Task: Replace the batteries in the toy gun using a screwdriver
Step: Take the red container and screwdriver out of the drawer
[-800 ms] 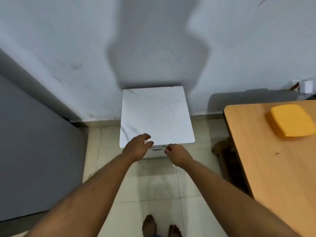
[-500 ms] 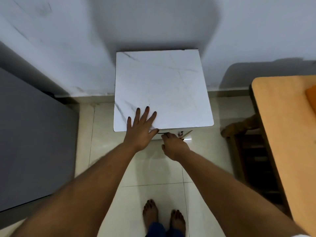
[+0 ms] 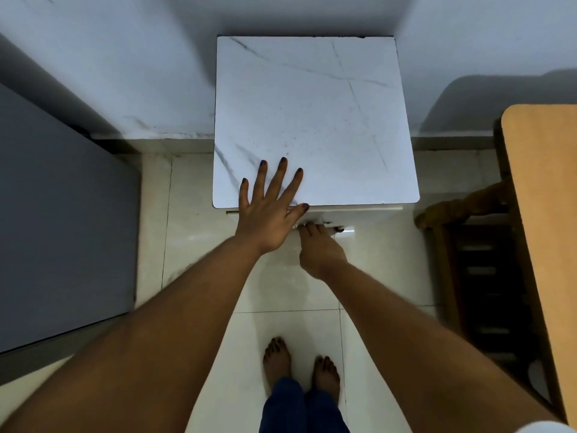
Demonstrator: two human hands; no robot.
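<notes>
Toy gun, batteries, screwdriver: none in frame; whereabouts unknown, possibly inside the drawer [image 3: 315,214] at centre, so step judged as fetching, ahead of any unscrewing. Left hand [image 3: 268,210] flat with fingers [image 3: 279,179] spread on the near edge of the white marble-look cabinet top [image 3: 315,120]; right hand [image 3: 318,245] just below at the drawer front, fingers curled under the lip, grip not clearly shown. Next move judged: steady outward pull with cabinet braced; wooden worktop [image 3: 543,214] at right edge.

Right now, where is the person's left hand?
In the head view, the left hand lies flat, fingers spread, on the near left corner of the white marble-look cabinet top, beside the right hand.
</notes>
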